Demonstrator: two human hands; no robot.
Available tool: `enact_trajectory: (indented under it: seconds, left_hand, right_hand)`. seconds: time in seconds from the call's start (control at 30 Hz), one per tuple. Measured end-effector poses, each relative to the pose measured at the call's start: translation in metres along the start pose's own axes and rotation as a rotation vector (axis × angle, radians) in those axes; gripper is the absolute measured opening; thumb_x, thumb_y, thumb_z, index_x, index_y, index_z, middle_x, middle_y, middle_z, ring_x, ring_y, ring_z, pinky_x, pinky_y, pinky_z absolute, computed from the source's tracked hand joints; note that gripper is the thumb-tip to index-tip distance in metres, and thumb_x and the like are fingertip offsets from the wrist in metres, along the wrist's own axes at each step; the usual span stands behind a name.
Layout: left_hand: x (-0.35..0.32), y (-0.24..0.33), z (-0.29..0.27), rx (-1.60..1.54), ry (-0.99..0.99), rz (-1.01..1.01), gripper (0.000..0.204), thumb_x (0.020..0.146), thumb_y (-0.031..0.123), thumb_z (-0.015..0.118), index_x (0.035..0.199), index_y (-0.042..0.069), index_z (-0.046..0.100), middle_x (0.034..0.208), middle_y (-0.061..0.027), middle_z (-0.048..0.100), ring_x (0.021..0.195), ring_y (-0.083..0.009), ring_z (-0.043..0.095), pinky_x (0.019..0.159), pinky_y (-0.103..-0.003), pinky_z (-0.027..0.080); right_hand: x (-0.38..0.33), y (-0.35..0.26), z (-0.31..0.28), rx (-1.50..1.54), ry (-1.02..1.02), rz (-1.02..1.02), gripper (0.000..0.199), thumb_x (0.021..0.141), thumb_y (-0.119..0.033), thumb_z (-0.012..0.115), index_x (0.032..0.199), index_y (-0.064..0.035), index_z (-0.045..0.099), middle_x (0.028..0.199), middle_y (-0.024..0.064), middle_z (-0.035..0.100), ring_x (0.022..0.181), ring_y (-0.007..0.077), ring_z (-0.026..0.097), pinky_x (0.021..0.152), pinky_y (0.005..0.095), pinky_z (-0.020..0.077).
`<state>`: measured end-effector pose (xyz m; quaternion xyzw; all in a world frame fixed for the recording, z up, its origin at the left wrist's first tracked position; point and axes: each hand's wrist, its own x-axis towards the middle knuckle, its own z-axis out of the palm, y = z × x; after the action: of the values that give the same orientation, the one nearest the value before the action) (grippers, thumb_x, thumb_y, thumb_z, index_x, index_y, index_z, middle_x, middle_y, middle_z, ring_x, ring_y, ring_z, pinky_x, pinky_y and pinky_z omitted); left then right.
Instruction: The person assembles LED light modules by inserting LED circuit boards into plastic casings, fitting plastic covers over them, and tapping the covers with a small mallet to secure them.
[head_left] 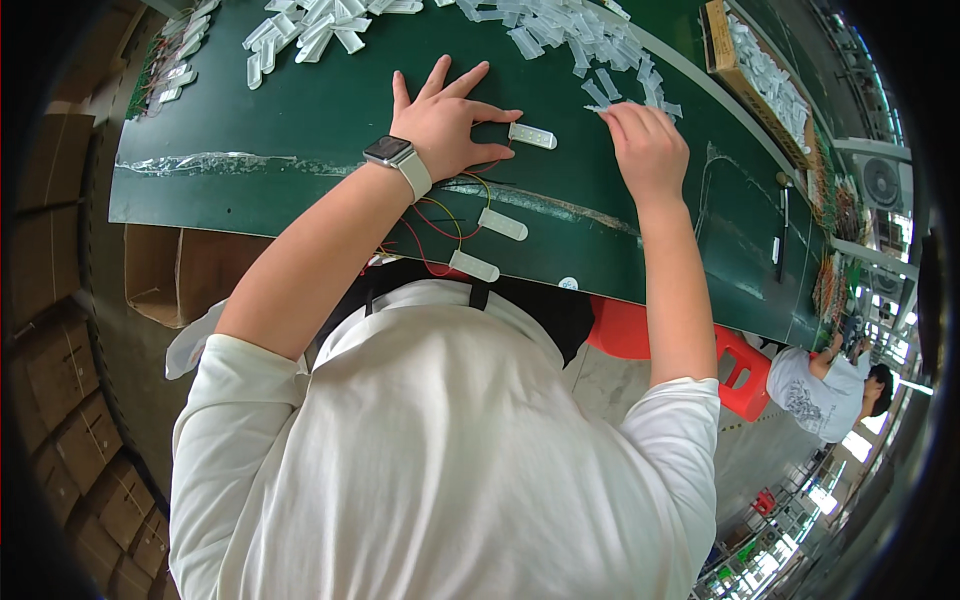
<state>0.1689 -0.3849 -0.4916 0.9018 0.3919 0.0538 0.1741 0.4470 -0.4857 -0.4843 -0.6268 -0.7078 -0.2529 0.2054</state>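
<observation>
right hand (648, 150): fingertips curled under at the pile of clear plastic pieces (590, 45), can't tell if it pinches one. left hand (445, 125): palm covers the wire ends, red wires (430, 225) run under it. pile cut off by top edge. cardboard tray (760, 80) contents too small to tell. counter (300, 130) far end bent and blurred at rim. person (825, 390) at lower right partly cut by dark rim.

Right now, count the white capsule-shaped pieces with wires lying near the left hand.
3: one piece at the left hand fingertips, a second piece nearer the table edge, a third piece at the edge. Others may hide under the hand.
</observation>
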Motion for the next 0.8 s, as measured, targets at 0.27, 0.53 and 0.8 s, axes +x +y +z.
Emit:
enact_trajectory:
  seconds: [0.27, 0.53, 0.8]
  left_hand:
    - [-0.003, -0.001, 0.002, -0.017, -0.002, -0.008, 0.053, 0.080, 0.064, 0.083, 0.131, 0.052, 0.073, 0.175, 0.0043, 0.032, 0.164, -0.0342, 0.017, 0.125, -0.076, 0.005]
    - [-0.002, 0.000, 0.001, -0.036, 0.005, -0.002, 0.053, 0.080, 0.063, 0.083, 0.131, 0.052, 0.073, 0.174, 0.0047, 0.033, 0.164, -0.0328, 0.018, 0.126, -0.076, 0.004]
    - [-0.004, 0.000, 0.000, -0.010, 0.006, 0.009, 0.054, 0.081, 0.063, 0.082, 0.133, 0.052, 0.071, 0.174, 0.0038, 0.034, 0.164, -0.0336, 0.019, 0.126, -0.076, 0.007]
  right_hand:
    - [-0.014, 0.007, 0.002, 0.045, -0.061, 0.097, 0.007, 0.091, -0.014, 0.079, 0.097, -0.0106, 0.077, 0.093, 0.0040, 0.077, 0.087, 0.0234, 0.074, 0.077, 0.0363, 0.0591]
    - [-0.015, -0.016, -0.011, 0.069, -0.154, -0.205, 0.009, 0.088, -0.011, 0.076, 0.096, -0.0101, 0.072, 0.098, 0.0030, 0.077, 0.094, 0.0227, 0.075, 0.077, 0.0367, 0.0605]
    - [-0.011, -0.030, -0.031, 0.283, -0.357, -0.031, 0.019, 0.087, -0.012, 0.081, 0.105, -0.0106, 0.077, 0.095, 0.0061, 0.076, 0.083, 0.0236, 0.075, 0.074, 0.0350, 0.0611]
